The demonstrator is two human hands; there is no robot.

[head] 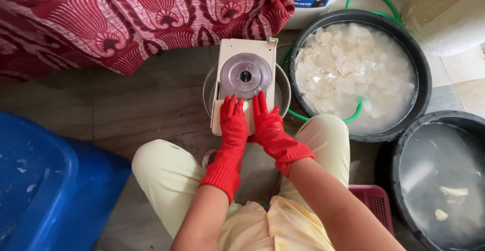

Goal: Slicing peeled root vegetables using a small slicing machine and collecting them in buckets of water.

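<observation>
Mid-slicing – left hand [233, 124] and right hand [267, 124], fingers flat, unclenched, pressing a pale piece on slicer [246, 74] over bowl [283, 86]; tub [422, 86] full of slices, few pieces left in basin [404, 145].

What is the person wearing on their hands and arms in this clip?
Both the left hand and the right hand wear red rubber gloves, glossy and wet-looking, ending in ribbed knit-like cuffs just past the wrist. Above the cuffs the forearms are bare; no sleeves, watch or jewellery show. The person also wears a pale yellow garment and matching trousers.
</observation>
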